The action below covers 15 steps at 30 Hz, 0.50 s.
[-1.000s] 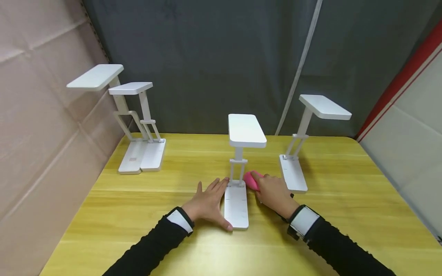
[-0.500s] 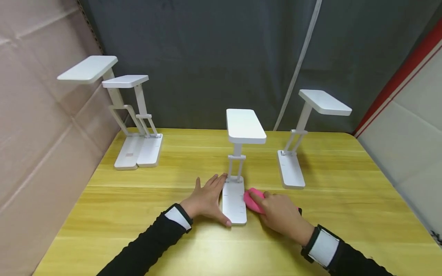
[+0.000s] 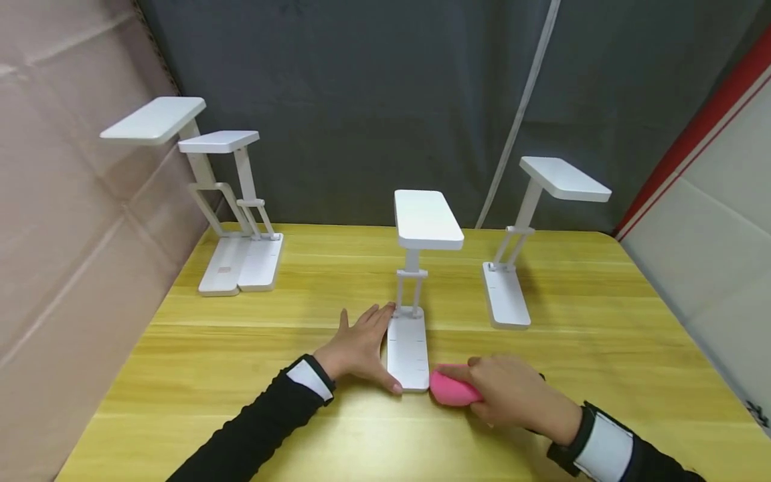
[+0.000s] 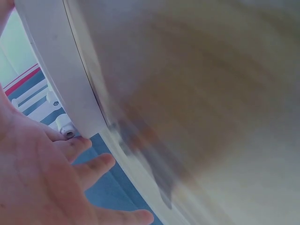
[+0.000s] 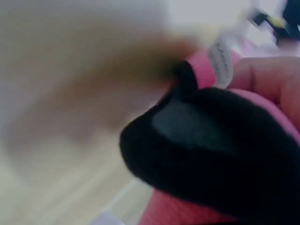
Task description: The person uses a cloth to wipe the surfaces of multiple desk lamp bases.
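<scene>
One pink item (image 3: 453,391), right hand (image 3: 517,393) gripping, now by base's (image 3: 407,351) near end.

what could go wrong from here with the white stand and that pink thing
The middle stand has a wide top on a thin post, so a bump might tip it. The right hand holds the pink thing close beside the base and could nudge it toward the left hand.

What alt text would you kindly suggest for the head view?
A person's right hand holds pink fabric beside a white stand's base, which the left hand touches, on a wood-grain table. Three similar stands are farther back: two left, one right.
</scene>
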### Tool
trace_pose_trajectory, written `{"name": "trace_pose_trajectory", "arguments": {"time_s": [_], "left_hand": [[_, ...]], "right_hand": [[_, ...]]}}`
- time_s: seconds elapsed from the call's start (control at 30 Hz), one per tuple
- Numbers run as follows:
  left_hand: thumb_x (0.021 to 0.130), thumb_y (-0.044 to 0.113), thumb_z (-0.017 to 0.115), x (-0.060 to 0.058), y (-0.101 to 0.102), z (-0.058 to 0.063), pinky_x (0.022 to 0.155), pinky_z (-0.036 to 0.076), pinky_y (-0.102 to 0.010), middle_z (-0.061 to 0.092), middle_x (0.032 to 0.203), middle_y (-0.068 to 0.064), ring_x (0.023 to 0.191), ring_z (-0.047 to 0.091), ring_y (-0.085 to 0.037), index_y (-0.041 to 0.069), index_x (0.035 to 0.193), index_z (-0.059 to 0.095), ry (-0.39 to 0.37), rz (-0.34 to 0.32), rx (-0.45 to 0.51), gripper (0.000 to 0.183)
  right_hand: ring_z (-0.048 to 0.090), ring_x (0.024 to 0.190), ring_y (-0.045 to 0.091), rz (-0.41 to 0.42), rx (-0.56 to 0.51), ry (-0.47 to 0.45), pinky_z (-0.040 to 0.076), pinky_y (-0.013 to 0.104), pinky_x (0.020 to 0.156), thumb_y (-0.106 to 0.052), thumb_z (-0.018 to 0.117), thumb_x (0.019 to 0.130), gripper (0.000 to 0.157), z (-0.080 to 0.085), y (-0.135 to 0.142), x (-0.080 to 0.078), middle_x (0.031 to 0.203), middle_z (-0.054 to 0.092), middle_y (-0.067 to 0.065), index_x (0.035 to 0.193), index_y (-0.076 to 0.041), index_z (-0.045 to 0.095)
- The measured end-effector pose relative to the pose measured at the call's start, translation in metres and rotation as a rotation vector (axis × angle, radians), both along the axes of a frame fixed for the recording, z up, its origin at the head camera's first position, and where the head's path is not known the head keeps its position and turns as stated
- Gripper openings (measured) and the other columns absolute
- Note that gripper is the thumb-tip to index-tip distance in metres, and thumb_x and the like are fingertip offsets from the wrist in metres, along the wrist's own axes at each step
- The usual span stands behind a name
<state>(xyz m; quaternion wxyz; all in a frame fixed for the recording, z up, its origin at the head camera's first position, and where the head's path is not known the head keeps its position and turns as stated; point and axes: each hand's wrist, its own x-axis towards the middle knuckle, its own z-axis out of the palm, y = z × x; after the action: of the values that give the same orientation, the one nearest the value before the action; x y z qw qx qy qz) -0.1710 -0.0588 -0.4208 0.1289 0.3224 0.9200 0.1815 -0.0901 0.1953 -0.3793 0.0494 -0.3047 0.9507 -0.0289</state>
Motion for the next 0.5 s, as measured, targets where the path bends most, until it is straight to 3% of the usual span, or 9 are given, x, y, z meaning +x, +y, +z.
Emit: {"name": "trace_pose_trajectory", "arguments": {"time_s": [0.07,0.13,0.2,0.3,0.4,0.5], "left_hand": [[0.043,0.077,0.069,-0.001,0.001,0.0,0.095,0.0,-0.071,0.011,0.15,-0.003,0.135,0.011,-0.026,0.014,0.143,0.002,0.002,-0.007,0.0,0.137],[0.043,0.077,0.069,-0.002,0.002,0.0,0.095,0.001,-0.071,0.011,0.15,-0.003,0.135,0.011,-0.026,0.014,0.143,0.002,0.008,-0.009,-0.007,0.137],[0.043,0.077,0.069,-0.002,0.001,0.0,0.095,0.001,-0.071,0.011,0.15,-0.003,0.135,0.011,-0.025,0.014,0.143,0.002,0.01,-0.009,-0.012,0.137],[0.044,0.077,0.069,-0.001,0.001,-0.001,0.095,0.0,-0.071,0.011,0.15,-0.003,0.135,0.011,-0.025,0.014,0.143,0.002,0.01,-0.011,-0.013,0.136],[0.044,0.077,0.069,0.001,0.001,-0.002,0.095,0.0,-0.071,0.011,0.15,-0.003,0.135,0.011,-0.025,0.013,0.143,0.002,0.013,-0.008,-0.01,0.136],[0.043,0.078,0.068,0.0,0.001,-0.001,0.095,0.001,-0.071,0.012,0.149,-0.004,0.134,0.012,-0.026,0.012,0.143,0.003,0.026,0.0,-0.012,0.136]], "right_hand": [[0.039,0.051,0.008,-0.058,-0.016,0.039,0.034,0.027,0.042,-0.021,0.069,0.068,0.057,0.003,0.001,-0.013,0.074,0.054,-0.002,0.123,-0.028,0.052],[0.038,0.048,0.01,-0.114,-0.007,0.139,0.033,0.027,0.039,-0.021,0.067,0.069,0.057,0.0,-0.002,-0.028,0.074,0.055,0.002,0.124,-0.024,0.051],[0.037,0.044,0.012,-0.158,0.014,0.245,0.032,0.027,0.036,-0.019,0.064,0.07,0.056,-0.008,-0.006,-0.045,0.072,0.055,0.006,0.125,-0.019,0.05],[0.035,0.041,0.014,-0.185,0.04,0.311,0.029,0.027,0.033,-0.018,0.061,0.072,0.054,-0.023,-0.014,-0.063,0.067,0.052,0.009,0.124,-0.013,0.049],[0.035,0.041,0.014,-0.18,0.039,0.323,0.029,0.028,0.034,-0.017,0.06,0.07,0.052,-0.033,-0.017,-0.069,0.063,0.048,0.006,0.121,-0.011,0.05],[0.035,0.042,0.014,-0.151,0.036,0.308,0.029,0.028,0.035,-0.018,0.062,0.069,0.052,-0.034,-0.017,-0.064,0.06,0.045,0.004,0.119,-0.012,0.05]]}}
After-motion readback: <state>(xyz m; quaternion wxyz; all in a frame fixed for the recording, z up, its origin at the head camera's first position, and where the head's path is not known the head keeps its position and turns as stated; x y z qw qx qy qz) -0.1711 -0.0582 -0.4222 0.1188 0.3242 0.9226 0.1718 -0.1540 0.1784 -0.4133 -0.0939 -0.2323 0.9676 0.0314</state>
